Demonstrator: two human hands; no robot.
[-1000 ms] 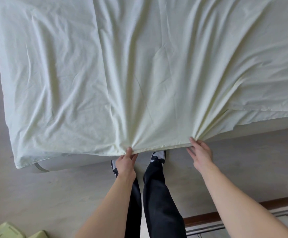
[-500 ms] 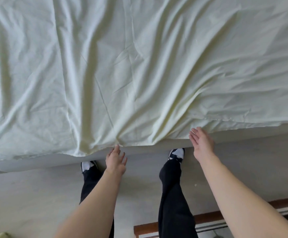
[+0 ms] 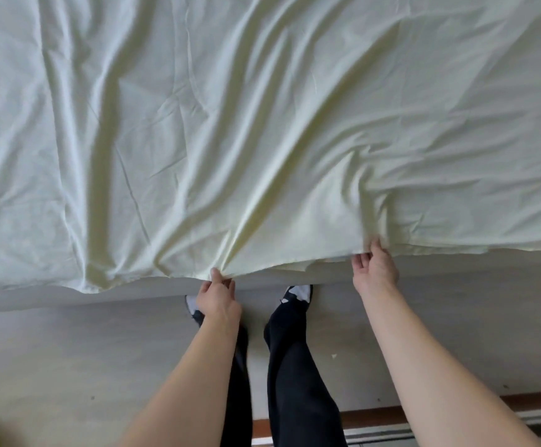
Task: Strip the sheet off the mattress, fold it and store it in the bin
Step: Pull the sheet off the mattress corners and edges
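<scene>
Both grips are closed on cloth again: the left hand (image 3: pixel 219 300) pinches the near hem of the sheet (image 3: pixel 262 124) between thumb and fingers, and the right hand (image 3: pixel 375 269) pinches the same hem further along. Half a second ago both hands were open and off the fabric, just short of the edge, so they have re-grasped at new spots. Creases fan out from each pinch, which suggests fresh tension. Pale and rumpled, the sheet still covers the top of the mattress (image 3: pixel 456 272), whose grey side shows below the hem. Stripping looks barely begun; folding and the bin remain ahead.
</scene>
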